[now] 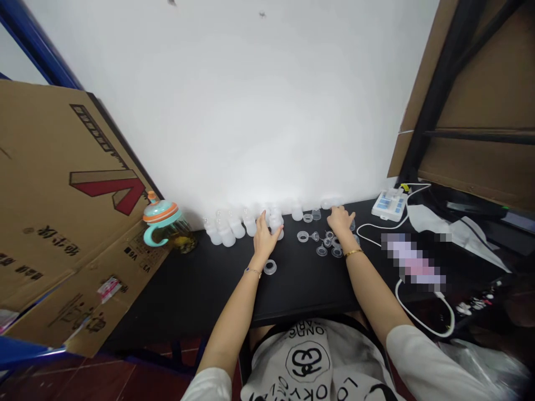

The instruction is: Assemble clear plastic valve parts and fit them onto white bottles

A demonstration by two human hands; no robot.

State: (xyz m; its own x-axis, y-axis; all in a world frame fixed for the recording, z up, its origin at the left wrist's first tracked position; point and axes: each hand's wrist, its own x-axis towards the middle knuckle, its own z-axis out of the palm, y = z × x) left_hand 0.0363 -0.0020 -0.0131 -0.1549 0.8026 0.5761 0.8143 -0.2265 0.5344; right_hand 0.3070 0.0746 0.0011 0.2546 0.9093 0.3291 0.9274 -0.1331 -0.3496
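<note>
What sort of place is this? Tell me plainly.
Probably a makeshift assembly or packing corner in a storeroom: a black table against a white wall holds a row of translucent plastic bottles and small plastic rings, beside a large cardboard sheet and blue metal shelving.

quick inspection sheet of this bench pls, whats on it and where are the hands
surface: matte black tabletop against a white wall
job's things: row of frosted translucent plastic bottle-shaped parts; small transparent plastic rings and fittings; one transparent ring near the left wrist
clutter: turquoise-and-orange handled cup; white box-shaped electronic unit with blue panels; pixelated blurred object
hands: bare left hand touches the frosted row; bare right hand sits over the small fittings
cables: thin white cable loops from the white unit
surroundings: brown cardboard sheet; blue metal rack upright
</note>
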